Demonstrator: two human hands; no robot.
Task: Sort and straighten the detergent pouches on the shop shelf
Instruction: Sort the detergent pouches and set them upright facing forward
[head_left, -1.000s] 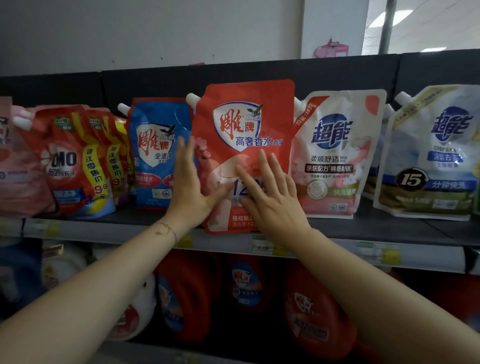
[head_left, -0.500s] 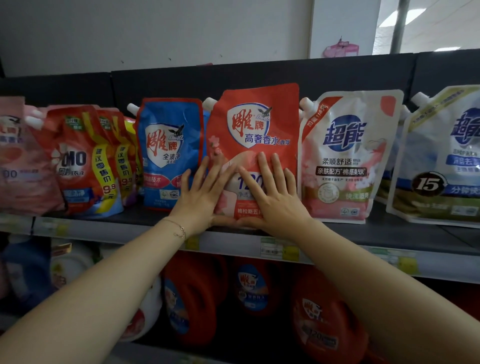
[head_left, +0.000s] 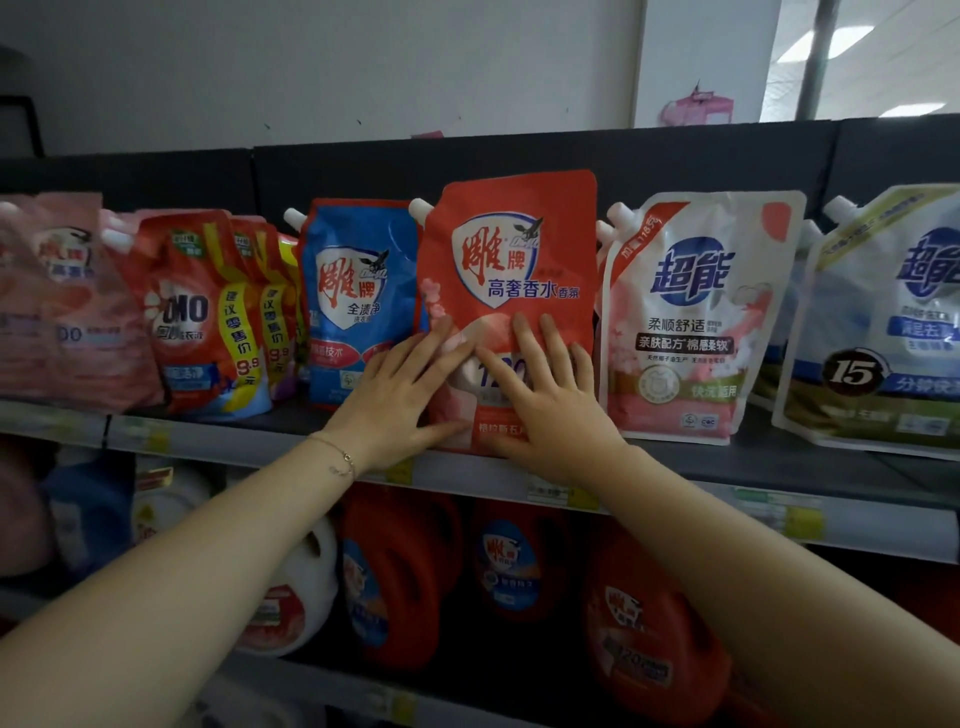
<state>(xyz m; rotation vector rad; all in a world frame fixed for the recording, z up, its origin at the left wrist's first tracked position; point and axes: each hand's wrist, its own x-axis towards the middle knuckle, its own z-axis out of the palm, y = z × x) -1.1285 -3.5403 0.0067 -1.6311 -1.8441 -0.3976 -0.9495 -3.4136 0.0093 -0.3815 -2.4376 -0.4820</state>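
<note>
Presently, both hands lie flat against the front of the red pouch (head_left: 511, 249), which stands upright at the centre of the frame on the dark upper shelf (head_left: 779, 462). The left hand (head_left: 400, 395) covers the pouch's lower left part, its fingers (head_left: 441, 338) straight and slightly spread, with the thumb lying along the bottom edge. The right hand (head_left: 550, 410) covers the lower middle and right part, its fingers (head_left: 524, 338) likewise straight and fanned out. Neither hand curls round or pinches anything — palms and fingers simply press on the face of the pouch. A thin bracelet (head_left: 337, 457) sits on the left wrist.

The red pouch stands forward of its neighbours, its base near the shelf's front edge. Just to its left stands a blue pouch (head_left: 353, 291), partly overlapped by the red one and by the left hand. Further left is a row of red-and-yellow pouches (head_left: 192, 312), packed one behind another, and at the far left edge a pink pouch (head_left: 52, 301), blurred. To the right of the red pouch stands a white and pink pouch (head_left: 696, 312), upright and close beside it; at the right edge a white and blue pouch (head_left: 893, 332) leans slightly.

A price strip (head_left: 769, 514) with yellow labels runs along the shelf front. Below it — in the lower half of the frame — stand red jugs (head_left: 400, 587) and a white jug (head_left: 296, 582).
</note>
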